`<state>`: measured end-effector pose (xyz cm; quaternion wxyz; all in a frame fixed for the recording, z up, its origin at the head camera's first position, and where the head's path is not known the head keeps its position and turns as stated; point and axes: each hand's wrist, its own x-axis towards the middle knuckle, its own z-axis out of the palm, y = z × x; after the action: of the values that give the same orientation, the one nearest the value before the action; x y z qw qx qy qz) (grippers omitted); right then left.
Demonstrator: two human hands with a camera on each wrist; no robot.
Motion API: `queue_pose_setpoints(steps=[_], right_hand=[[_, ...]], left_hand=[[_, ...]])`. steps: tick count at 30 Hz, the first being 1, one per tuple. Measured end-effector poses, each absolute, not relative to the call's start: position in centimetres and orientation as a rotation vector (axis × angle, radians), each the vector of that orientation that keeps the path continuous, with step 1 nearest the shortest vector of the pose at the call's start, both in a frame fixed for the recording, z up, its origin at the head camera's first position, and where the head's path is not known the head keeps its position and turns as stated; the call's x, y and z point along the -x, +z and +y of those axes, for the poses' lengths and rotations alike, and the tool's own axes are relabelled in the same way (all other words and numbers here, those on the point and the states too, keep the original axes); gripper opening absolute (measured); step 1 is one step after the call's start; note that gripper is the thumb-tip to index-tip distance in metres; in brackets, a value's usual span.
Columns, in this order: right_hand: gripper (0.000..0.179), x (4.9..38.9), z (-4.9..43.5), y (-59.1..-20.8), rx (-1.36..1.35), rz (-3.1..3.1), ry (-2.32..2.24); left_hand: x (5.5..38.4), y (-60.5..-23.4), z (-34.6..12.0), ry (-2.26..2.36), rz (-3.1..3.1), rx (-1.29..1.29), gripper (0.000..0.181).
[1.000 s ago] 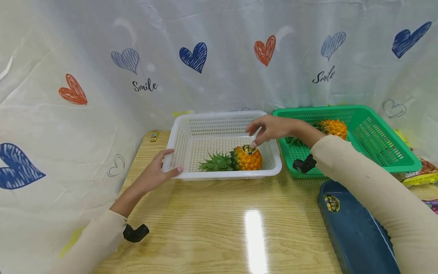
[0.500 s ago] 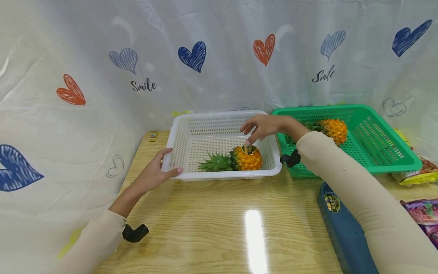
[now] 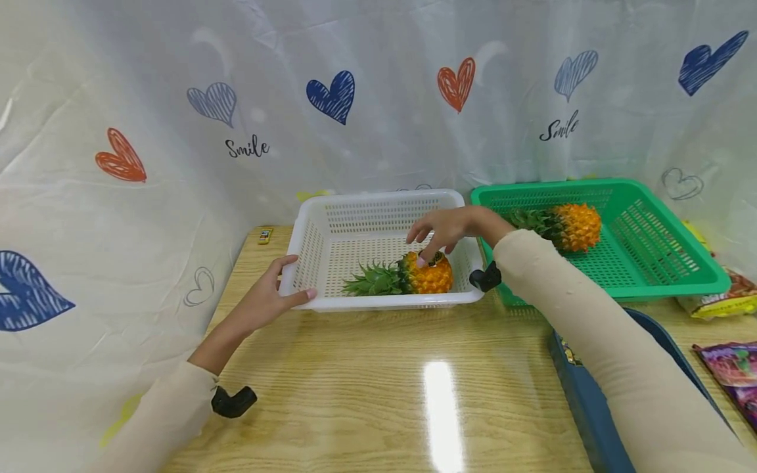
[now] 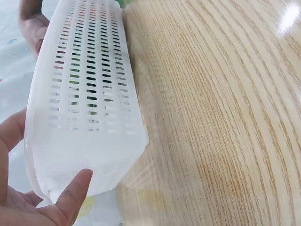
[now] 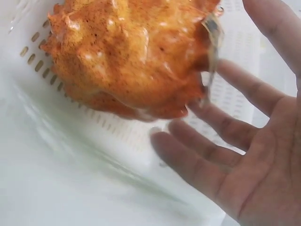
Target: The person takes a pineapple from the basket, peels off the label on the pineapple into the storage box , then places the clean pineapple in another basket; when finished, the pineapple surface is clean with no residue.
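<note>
In the head view a white slotted basket [image 3: 378, 301] stands on the table. My left hand [image 3: 264, 299] grips its near left corner, the thumb [image 4: 75, 193] lying along the outer wall in the left wrist view. Inside, on the right, a pineapple [image 3: 434, 282] lies on its side with its green crown pointing left. It carries a dark and gold label [image 3: 436, 259]. My right hand [image 3: 446, 230] hovers over the fruit with spread fingers. In the right wrist view these fingers [image 5: 188, 162] are beside the orange body, near the raised label edge; contact is unclear.
A green basket [image 3: 662, 289] on the right holds another pineapple [image 3: 576, 226]. A dark blue bin [image 3: 582, 404] is partly hidden under my right sleeve. Snack bags [image 3: 730, 371] lie at the right edge, and a small yellow packet [image 3: 265, 235] sits at the back left.
My right hand has moved left and slightly down over the pineapple, uncovering the one in the green basket. The left hand stays on the white basket's corner.
</note>
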<state>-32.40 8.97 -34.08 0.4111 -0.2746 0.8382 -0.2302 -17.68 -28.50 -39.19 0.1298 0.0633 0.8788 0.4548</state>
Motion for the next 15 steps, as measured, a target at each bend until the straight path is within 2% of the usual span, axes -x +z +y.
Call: queue_pose_setpoints(steps=[15], right_hand=[[0.089,32.4,7.8,-35.2,0.598,1.991,-0.477]], left_hand=[[17.6,-39.0,-28.5,1.356,2.52,-0.184,0.096]])
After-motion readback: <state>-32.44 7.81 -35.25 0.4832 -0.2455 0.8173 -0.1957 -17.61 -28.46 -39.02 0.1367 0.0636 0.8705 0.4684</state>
